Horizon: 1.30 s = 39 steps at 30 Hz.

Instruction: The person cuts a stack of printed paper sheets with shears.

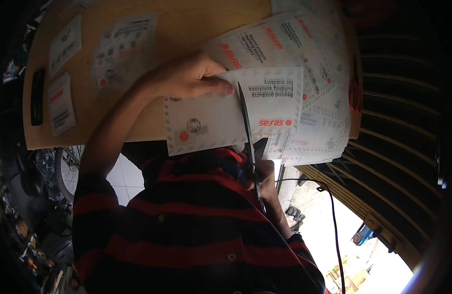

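Note:
A translucent white printed sheet (pixel 221 117) with a striped border and red and black print hangs at the table's near edge. My left hand (pixel 199 78) grips its far edge, thumb on top and fingers underneath. In my right hand (pixel 266 176), close to my body, is a pair of dark scissors (pixel 249 132). Their long blade points away from me and lies along the sheet, right of its middle. My right fingers are wrapped round the handles and partly hidden. Whether the blades are parted I cannot tell.
Several similar sheets (pixel 314 59) overlap on the wooden table's (pixel 182 29) right side, some past its near edge. Smaller printed pieces (pixel 64 103) lie at the left. A red-handled object (pixel 354 95) sits by the right edge. A black cable (pixel 333 215) hangs at lower right; a bicycle wheel (pixel 64 166) stands below left.

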Motion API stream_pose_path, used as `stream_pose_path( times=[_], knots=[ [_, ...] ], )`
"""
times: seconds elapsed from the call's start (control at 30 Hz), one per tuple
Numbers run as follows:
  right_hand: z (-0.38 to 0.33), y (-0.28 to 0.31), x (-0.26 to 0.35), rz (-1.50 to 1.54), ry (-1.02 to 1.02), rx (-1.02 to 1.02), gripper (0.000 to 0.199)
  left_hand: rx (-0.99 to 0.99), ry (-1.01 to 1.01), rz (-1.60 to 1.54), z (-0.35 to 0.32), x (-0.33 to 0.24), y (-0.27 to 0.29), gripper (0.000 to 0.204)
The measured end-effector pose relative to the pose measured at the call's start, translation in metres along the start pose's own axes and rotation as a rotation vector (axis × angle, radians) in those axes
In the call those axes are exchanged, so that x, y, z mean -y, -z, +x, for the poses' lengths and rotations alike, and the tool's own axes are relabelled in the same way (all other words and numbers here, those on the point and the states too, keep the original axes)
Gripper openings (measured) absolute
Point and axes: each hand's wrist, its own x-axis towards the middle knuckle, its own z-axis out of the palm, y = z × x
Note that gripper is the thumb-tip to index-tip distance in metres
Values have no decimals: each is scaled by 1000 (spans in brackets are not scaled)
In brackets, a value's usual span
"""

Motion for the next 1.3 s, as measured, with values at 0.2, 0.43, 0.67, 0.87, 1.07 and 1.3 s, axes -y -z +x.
stream_pose_path(
  times=[0.2,0.43,0.67,0.87,1.07,1.3],
  knots=[
    [1,4,-12,-144,23,8,76,9,-16,-17,2,7,-2,36],
    [3,1,-7,-88,49,30,74,25,-16,-67,1,2,-2,31],
    [9,-6,-3,-107,105,14,75,94,28,-33,4,3,-1,26],
    [11,-14,13,-106,73,-27,79,66,41,-58,3,3,-1,26],
    [12,-21,9,-80,80,-27,80,134,62,29,5,12,-4,26],
    [12,-24,4,-126,71,-57,78,131,74,-41,4,9,-2,26]
  ],
)
